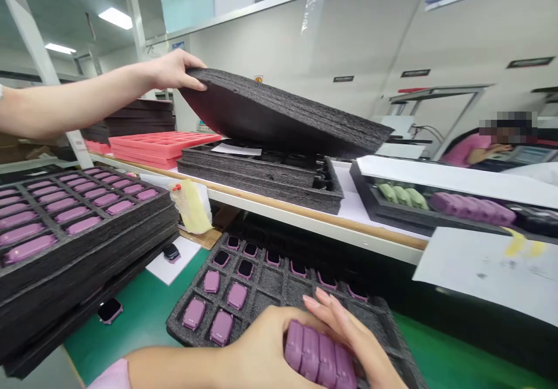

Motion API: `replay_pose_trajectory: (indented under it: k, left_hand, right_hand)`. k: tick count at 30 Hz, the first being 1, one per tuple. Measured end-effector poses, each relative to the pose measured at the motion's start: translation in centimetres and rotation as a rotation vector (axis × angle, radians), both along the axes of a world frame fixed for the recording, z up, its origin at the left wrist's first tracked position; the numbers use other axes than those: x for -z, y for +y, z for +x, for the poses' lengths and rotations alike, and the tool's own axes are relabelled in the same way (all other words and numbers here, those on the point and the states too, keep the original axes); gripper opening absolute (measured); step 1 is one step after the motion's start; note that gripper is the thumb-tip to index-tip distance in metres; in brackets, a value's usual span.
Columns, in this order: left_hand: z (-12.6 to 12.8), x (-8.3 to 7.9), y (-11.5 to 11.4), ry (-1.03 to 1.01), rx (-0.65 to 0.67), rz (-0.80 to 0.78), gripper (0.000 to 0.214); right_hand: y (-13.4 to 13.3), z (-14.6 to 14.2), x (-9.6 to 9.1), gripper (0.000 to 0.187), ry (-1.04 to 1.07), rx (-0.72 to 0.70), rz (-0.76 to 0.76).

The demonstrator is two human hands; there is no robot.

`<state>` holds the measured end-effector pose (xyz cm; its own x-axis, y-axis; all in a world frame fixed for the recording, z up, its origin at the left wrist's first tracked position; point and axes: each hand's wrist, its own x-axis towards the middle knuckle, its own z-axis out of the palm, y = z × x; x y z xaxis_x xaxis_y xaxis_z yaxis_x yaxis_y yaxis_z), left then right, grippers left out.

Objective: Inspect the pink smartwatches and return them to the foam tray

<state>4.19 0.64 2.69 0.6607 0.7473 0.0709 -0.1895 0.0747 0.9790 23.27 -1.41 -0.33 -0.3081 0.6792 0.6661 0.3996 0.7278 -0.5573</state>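
A row of several purple smartwatch cases point(320, 355) is squeezed between my two hands at the bottom middle. My left hand point(265, 348) curls around the row's left side. On the other side my right hand point(355, 339) presses with its fingers stretched along the row. Beneath both hands lies a black foam tray point(270, 302) with square pockets. Purple-framed watches with dark screens point(245, 268) sit in its far pockets, and purple cases point(222, 326) with the screen side hidden fill pockets at the left. My hands cover part of the tray's near side.
Another person's hand point(174, 70) lifts a black foam sheet point(279, 107) above stacked foam trays point(261, 174) on the shelf. At left stands a foam stack point(131, 226) of purple watch cases. A shelf box point(375, 203) holds green, purple and black cases. One watch point(110, 310) lies on the green mat.
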Motion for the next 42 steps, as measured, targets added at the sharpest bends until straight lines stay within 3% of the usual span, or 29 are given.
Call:
replay_pose_trajectory:
  k: [5,8,15,19,21,26,29,31,33,35,36,38,40,42]
  left_hand:
    - [-0.8,-2.2,-0.8,0.102,-0.075,0.128,0.056]
    - [-1.0,-2.5,-0.9,0.151,-0.069,0.215,0.049]
    - [-1.0,-1.8,-0.8,0.041,-0.025,0.386,0.045]
    - [-0.7,-1.8,-0.8,0.047,-0.034,0.486,0.041]
    - [-0.6,-1.8,-0.9,0.041,-0.056,0.529,0.034]
    - [-0.8,-1.5,-0.7,0.006,0.005,0.647,0.032]
    - [-1.3,-0.8,-0.5,0.058,0.026,0.790,0.049]
    - [-1.6,-0.4,-0.5,0.083,-0.001,0.847,0.080]
    - [-1.6,-0.4,-0.6,0.142,0.031,0.682,0.116]
    - [-1.6,-0.8,-0.7,0.122,0.137,0.299,0.139]
    - [-1.4,-1.0,-0.7,0.067,0.208,0.107,0.139]
    - [-1.1,-1.5,-0.7,-0.073,0.323,-0.140,0.114]
    - [-0.9,-1.9,-0.5,-0.135,0.381,-0.202,0.074]
    - [-0.7,-2.1,-0.4,-0.139,0.370,-0.189,0.055]
  right_hand:
    - [-2.8,-0.3,-3.2,0.062,0.265,0.111,-0.094]
    - [-2.9,-0.9,-3.3,0.053,0.338,0.147,-0.208]
    - [-0.5,-0.7,-0.5,0.082,0.479,-0.116,-0.598]
    - [-0.5,-0.8,-0.1,0.082,0.436,-0.355,-0.750]
    - [-0.9,-1.3,-0.2,0.088,0.433,-0.335,-0.735]
    - [-2.5,-2.5,-1.2,0.113,0.379,-0.043,-0.647]
    - [-3.1,-2.7,-2.1,0.109,0.267,0.060,-0.477]
    - [-3.3,-2.7,-2.7,0.106,0.224,0.127,-0.339]
    - [-3.4,-2.6,-3.2,0.106,0.188,0.175,-0.225]
    - [-3.3,-2.6,-3.4,0.106,0.164,0.202,-0.141]
    - [-3.3,-2.6,-3.4,0.104,0.153,0.215,-0.104]
    - [-3.1,-2.5,-3.3,0.098,0.141,0.219,-0.047]
    - [-2.9,-2.4,-3.1,0.092,0.133,0.196,0.004]
    - [-2.6,-2.4,-3.0,0.087,0.134,0.177,0.045]
